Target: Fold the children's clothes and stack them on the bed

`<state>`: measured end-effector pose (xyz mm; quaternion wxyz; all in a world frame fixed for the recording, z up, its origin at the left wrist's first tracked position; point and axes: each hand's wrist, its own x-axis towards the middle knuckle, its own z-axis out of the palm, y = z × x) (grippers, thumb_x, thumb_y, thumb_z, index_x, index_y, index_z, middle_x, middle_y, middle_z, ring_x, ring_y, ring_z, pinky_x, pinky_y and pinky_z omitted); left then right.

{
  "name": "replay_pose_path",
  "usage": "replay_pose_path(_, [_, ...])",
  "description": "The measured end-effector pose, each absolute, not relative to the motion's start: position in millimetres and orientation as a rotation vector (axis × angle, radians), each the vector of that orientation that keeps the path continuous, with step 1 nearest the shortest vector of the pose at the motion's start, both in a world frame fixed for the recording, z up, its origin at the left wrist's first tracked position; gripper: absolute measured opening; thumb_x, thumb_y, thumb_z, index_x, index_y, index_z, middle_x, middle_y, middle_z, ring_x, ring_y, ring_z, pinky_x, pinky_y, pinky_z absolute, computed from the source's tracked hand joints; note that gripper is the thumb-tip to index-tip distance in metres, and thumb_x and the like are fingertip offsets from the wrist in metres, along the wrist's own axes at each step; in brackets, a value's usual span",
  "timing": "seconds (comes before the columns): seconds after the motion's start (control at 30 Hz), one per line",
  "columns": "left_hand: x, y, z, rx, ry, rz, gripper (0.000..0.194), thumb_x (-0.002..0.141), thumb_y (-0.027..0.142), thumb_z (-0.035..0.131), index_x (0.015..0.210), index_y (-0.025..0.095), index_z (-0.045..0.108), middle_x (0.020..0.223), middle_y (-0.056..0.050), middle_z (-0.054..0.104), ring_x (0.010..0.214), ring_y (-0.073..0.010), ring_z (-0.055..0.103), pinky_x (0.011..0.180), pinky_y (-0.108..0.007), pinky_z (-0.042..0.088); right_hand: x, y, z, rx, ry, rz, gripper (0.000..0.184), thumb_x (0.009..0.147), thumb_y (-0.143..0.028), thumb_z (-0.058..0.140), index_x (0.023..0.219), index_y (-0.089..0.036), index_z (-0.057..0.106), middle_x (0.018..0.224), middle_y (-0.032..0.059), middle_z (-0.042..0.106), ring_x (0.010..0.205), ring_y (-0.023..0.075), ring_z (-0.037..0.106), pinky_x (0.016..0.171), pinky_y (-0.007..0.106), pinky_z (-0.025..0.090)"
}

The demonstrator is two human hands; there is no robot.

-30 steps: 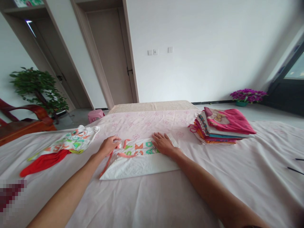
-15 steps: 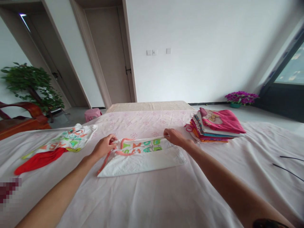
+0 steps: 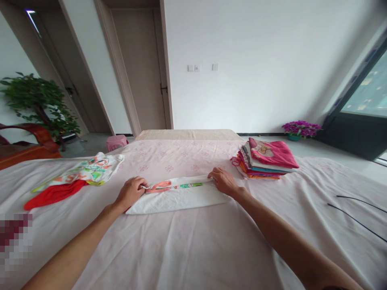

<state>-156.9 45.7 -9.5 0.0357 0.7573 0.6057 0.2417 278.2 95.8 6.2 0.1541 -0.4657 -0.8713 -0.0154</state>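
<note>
A white shirt point(image 3: 181, 199) with orange trim and a green and orange print lies partly folded on the pale pink sheet in front of me. My left hand point(image 3: 133, 191) pinches its left end near the orange neckline. At the far right corner, my right hand point(image 3: 223, 180) grips the upper edge between thumb and fingers. Most of the print is covered by the folded white cloth; only a narrow strip shows between the hands.
To the right stands a stack of folded clothes point(image 3: 266, 159), a pink one on top. Left lie a printed white garment point(image 3: 96, 167) and a red piece of clothing point(image 3: 57, 194). Two dark cords point(image 3: 356, 219) cross the sheet point(image 3: 187, 249) at right. A pink stool point(image 3: 117, 142) stands beyond.
Both hands have brought the shirt's far edge toward me and over, so less of the print shows. The view has shifted slightly.
</note>
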Motion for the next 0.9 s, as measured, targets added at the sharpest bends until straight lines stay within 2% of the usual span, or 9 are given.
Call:
replay_pose_path(0.13, [-153.3,40.3,1.6,2.384,1.893,0.521,0.019,0.074,0.019,0.054,0.086,0.026,0.067,0.090,0.000,0.071,0.085,-0.0193,0.063,0.088,-0.032,0.044,279.8,91.8,10.5,-1.381,-2.534,-0.046,0.040,0.071,0.000,0.048,0.097,-0.020,0.071,0.104,0.0077,0.062,0.102,0.0211,0.054,0.092,0.030,0.038])
replay_pose_path(0.2, [-149.1,36.2,8.8,2.465,1.953,0.537,0.024,0.075,0.020,0.056,0.095,0.027,0.067,0.098,-0.001,0.071,0.093,-0.0211,0.063,0.098,-0.036,0.039,278.0,90.2,13.5,-1.418,-2.516,-0.056,0.040,0.071,-0.002,0.050,0.098,-0.021,0.072,0.107,0.0080,0.063,0.105,0.0219,0.054,0.096,0.032,0.036])
replay_pose_path(0.27, [-144.9,30.8,14.0,2.486,2.100,0.650,0.031,0.077,0.020,0.056,0.106,0.026,0.065,0.109,-0.004,0.069,0.103,-0.0233,0.061,0.101,-0.037,0.037,274.3,87.3,16.5,-1.438,-2.468,-0.070,0.045,0.071,-0.003,0.049,0.106,-0.021,0.071,0.113,0.0080,0.063,0.109,0.0224,0.053,0.099,0.033,0.035])
replay_pose_path(0.33, [-141.8,23.7,16.3,2.396,2.288,0.736,0.029,0.081,0.024,0.053,0.109,0.023,0.062,0.114,-0.007,0.067,0.106,-0.0244,0.061,0.094,-0.035,0.041,269.4,82.4,18.9,-1.443,-2.423,-0.082,0.047,0.072,-0.002,0.048,0.109,-0.021,0.069,0.114,0.0078,0.064,0.109,0.0218,0.053,0.098,0.032,0.035])
replay_pose_path(0.43, [-140.1,10.3,15.9,2.229,2.405,0.561,0.021,0.090,0.036,0.046,0.096,0.023,0.062,0.104,-0.007,0.069,0.095,-0.0237,0.064,0.077,-0.033,0.044,262.5,73.1,20.1,-1.438,-2.445,-0.072,0.035,0.079,-0.007,0.048,0.103,-0.021,0.071,0.107,0.0076,0.066,0.104,0.0214,0.055,0.091,0.031,0.037])
replay_pose_path(0.57, [-137.0,-4.1,12.9,2.118,2.346,0.281,0.034,0.093,0.050,0.042,0.087,0.023,0.061,0.099,-0.007,0.070,0.089,-0.0227,0.066,0.070,-0.031,0.042,257.1,66.9,17.1,-1.462,-2.504,-0.048,0.020,0.090,-0.030,0.055,0.099,-0.021,0.071,0.102,0.0085,0.066,0.100,0.0235,0.054,0.087,0.033,0.037])
replay_pose_path(0.63, [-133.2,-7.2,11.1,2.076,2.316,0.265,0.032,0.091,0.050,0.046,0.086,0.022,0.060,0.102,-0.007,0.069,0.090,-0.0222,0.066,0.072,-0.030,0.042,255.6,67.8,15.5,-1.470,-2.522,-0.038,0.021,0.089,-0.038,0.059,0.096,-0.021,0.070,0.101,0.0085,0.066,0.099,0.0237,0.054,0.085,0.032,0.037])
replay_pose_path(0.73, [-126.3,-9.1,8.4,2.065,2.291,0.354,0.020,0.089,0.040,0.050,0.083,0.022,0.057,0.104,-0.006,0.068,0.095,-0.0207,0.064,0.074,-0.029,0.041,253.7,70.5,14.7,-1.462,-2.536,-0.019,0.019,0.088,-0.038,0.062,0.088,-0.020,0.069,0.099,0.0077,0.065,0.098,0.0224,0.054,0.083,0.031,0.035])
replay_pose_path(0.9, [-124.7,-14.6,8.0,1.923,2.223,0.427,0.016,0.091,0.039,0.044,0.089,0.025,0.051,0.091,0.000,0.070,0.082,-0.0181,0.065,0.063,-0.026,0.035,251.7,70.9,15.4,-1.395,-2.564,-0.045,0.019,0.092,-0.039,0.059,0.092,-0.021,0.066,0.094,0.0052,0.067,0.092,0.0199,0.055,0.082,0.030,0.032])
